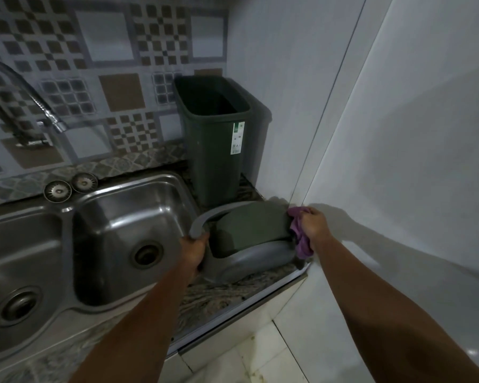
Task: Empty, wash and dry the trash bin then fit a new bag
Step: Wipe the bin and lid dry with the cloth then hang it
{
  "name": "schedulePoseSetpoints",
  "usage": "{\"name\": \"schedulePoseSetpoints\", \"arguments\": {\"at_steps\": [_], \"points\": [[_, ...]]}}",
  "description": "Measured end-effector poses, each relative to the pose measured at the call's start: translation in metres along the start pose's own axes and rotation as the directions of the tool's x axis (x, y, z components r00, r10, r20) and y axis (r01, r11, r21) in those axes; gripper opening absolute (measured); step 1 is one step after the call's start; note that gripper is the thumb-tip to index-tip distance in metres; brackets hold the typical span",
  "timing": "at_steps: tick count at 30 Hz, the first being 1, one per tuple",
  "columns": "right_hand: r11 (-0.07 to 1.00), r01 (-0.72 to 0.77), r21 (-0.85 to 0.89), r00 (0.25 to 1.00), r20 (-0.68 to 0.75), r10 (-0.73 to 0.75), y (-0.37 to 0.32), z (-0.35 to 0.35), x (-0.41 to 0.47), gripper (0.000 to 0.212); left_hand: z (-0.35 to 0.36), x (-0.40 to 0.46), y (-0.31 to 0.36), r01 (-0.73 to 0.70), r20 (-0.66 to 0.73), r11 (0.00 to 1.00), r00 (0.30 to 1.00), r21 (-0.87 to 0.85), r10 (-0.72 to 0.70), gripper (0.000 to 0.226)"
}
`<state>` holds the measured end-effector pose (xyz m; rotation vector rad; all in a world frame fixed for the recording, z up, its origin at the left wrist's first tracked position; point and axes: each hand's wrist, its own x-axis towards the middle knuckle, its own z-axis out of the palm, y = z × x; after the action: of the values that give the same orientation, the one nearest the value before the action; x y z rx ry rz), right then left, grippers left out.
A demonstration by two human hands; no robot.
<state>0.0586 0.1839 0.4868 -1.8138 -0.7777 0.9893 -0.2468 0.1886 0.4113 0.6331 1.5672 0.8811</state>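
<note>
While left hand [195, 251] grips lid [249, 233], right hand [313, 223] presses cloth [302, 241]

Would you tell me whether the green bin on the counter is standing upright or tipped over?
Upright. The green bin stands on its base on the counter by the wall, its open mouth facing up, without lid or bag.

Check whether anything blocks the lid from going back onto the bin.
Nothing visible does. The bin stands open-topped on the counter just behind the lid, which the left hand grips while the right hand presses a purple cloth against it.
</note>
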Motion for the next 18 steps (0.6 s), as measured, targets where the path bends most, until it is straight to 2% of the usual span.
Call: {"name": "schedulePoseSetpoints", "arguments": {"at_steps": [2,3,6,8,11,13,16,18], "points": [[1.000,-0.016,-0.023,1.000,0.013,0.016,0.006,0.006,0.003,0.020,0.003,-0.018,0.014,-0.051,-0.058,0.989,0.997,0.141,0.059,0.050],[0.999,-0.023,-0.044,1.000,0.018,0.023,0.010,0.009,0.007,0.021,0.004,-0.018,0.016,-0.054,-0.088,0.976,0.993,0.213,0.075,0.051],[0.994,-0.020,-0.108,1.000,0.015,0.022,0.016,0.017,0.013,0.026,-0.001,-0.005,0.011,-0.070,-0.116,0.901,0.984,0.427,0.131,0.066],[0.987,-0.006,-0.159,1.000,0.008,0.008,0.017,0.019,0.015,0.026,-0.010,0.014,0.003,-0.019,-0.123,0.833,0.987,0.553,0.104,0.077],[0.975,0.010,-0.223,1.000,0.016,-0.007,0.018,0.017,0.017,0.028,-0.013,0.017,0.006,-0.028,-0.054,0.803,0.996,0.595,0.075,0.069],[0.970,0.012,-0.242,1.000,0.014,-0.009,0.015,0.014,0.014,0.028,-0.011,0.002,0.015,-0.070,-0.034,0.816,0.993,0.574,0.110,0.060],[0.962,0.041,-0.270,0.999,0.009,-0.040,0.000,0.006,0.004,0.027,-0.012,-0.013,0.023,-0.093,-0.109,0.793,0.974,0.602,0.197,0.069],[0.966,0.078,-0.246,0.996,-0.017,-0.085,-0.018,-0.001,-0.007,0.026,-0.012,-0.023,0.040,-0.156,-0.093,0.760,0.957,0.631,0.274,0.073]]}}
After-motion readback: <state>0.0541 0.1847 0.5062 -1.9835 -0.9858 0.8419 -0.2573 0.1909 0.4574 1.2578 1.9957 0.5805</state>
